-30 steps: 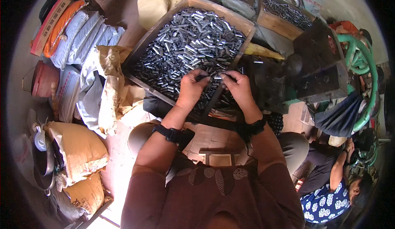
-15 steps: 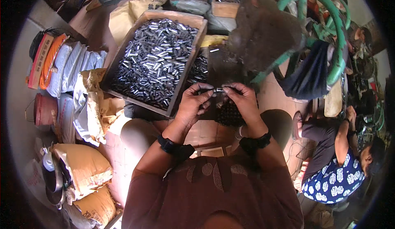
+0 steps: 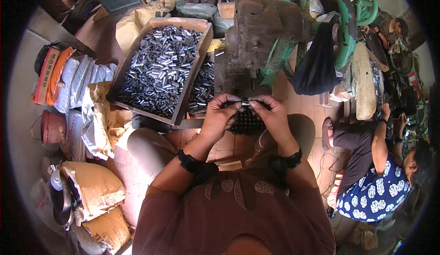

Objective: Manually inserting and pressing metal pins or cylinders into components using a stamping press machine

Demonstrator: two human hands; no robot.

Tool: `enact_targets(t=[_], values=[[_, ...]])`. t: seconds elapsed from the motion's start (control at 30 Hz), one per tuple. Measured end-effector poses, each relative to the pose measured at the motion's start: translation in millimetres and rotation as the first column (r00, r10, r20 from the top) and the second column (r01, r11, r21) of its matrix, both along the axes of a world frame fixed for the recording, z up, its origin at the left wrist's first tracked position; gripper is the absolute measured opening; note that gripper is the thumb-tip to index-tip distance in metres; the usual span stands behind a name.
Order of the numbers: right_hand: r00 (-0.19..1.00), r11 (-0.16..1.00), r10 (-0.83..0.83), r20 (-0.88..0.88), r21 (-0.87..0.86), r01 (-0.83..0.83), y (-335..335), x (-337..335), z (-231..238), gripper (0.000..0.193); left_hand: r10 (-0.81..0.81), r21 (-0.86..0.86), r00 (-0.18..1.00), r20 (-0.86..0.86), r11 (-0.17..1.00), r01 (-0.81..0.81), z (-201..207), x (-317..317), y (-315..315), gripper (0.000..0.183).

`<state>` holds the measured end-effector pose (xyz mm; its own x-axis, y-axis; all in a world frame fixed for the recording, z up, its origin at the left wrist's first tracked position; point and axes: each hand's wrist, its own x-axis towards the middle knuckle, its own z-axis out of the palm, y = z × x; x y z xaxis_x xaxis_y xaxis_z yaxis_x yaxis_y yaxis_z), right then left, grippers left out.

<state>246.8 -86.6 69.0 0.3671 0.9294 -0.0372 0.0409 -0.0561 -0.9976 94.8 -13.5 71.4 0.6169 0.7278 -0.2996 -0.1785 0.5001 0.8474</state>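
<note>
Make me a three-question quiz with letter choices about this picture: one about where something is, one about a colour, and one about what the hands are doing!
1. Where is the wooden tray of metal tubes?
A. to the person's left front
B. behind the person
C. on the person's lap

2. What colour is the big machine wheel?
A. yellow
B. green
C. white

3. What are the left hand and right hand doing?
A. resting apart
B. pinching one small metal piece together
C. lifting a sack

Answers: 1 A, the tray lies up and left of the hands. 2 B, its rim is painted green. 3 B, both hands' fingertips meet on the piece.
</note>
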Motion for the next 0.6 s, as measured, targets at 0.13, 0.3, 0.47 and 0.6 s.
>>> enact_targets(t=[0.13, 0.3, 0.47, 0.6], values=[[0.998, 1.000, 0.019, -0.060, -0.018, -0.020, -1, 2, 0, 0.017, 0.143, 0.558, 0.990, -0.010, 0.822, -0.113, -13, 7, -2, 0.004], [0.896, 0.973, 0.153, -0.416, -0.096, -0.211, -4, 12, 7, 0.017, -0.254, -0.098, 0.949, 0.186, 0.956, 0.276, 0, -11, 6, 0.014], [0.978, 0.987, 0.131, 0.162, -0.116, -0.112, -6, 10, 16, 0.017, -0.226, -0.105, 0.963, 0.143, 0.965, 0.242, -15, -3, 15, 0.017], [0.463, 0.691, -0.672, 0.578, 0.714, 0.112, -27, 22, 56, 0.013, 0.008, 0.026, 0.986, -0.168, 1.000, -0.003, -44, -10, 58, 0.015]])
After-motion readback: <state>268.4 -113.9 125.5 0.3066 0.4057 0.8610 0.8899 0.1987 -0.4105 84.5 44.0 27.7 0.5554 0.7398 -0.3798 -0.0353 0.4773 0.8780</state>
